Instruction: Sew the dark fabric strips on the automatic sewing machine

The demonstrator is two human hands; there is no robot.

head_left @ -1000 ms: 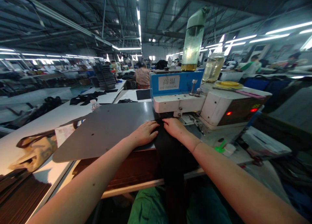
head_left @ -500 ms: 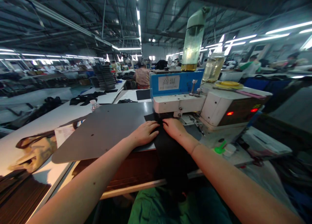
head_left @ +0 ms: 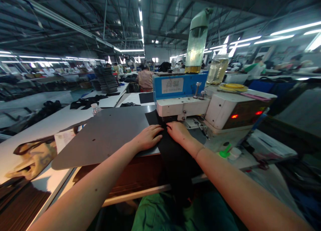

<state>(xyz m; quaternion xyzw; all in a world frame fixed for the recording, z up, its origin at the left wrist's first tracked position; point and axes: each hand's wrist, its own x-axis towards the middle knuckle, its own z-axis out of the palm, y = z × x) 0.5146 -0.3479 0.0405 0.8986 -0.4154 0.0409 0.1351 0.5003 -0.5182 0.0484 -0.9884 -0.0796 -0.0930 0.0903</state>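
We rest our left hand [head_left: 149, 138] flat, thumb spread, and our right hand [head_left: 177, 131] loosely curled on the black cloth [head_left: 173, 152]; whether the right pinches, we cannot tell. Beside the machine [head_left: 182, 106], the cloth drapes over the surface's [head_left: 139, 192] near edge.

- Widest room we see: left, over the flat metal plate [head_left: 107, 134]; a hand can slide level from our left hand [head_left: 149, 136] to the plate's rounded near corner.
- Beyond its far left edge, we note a small clear bottle [head_left: 95, 109] standing in the path.
- Straight ahead, the white machine head [head_left: 180, 107] blocks us just past the fingertips; beneath it we find only a low slot, with black cloth [head_left: 173, 149] near its mouth.
- Between our left hand and right hand [head_left: 177, 131], a narrow gap over the cloth.
- Right side is tight: the control box [head_left: 223, 112] walls it off, and a green-handled item [head_left: 225, 152] stands beside our right forearm.
- Above the head, a tall bottle [head_left: 197, 48] obstructs us.
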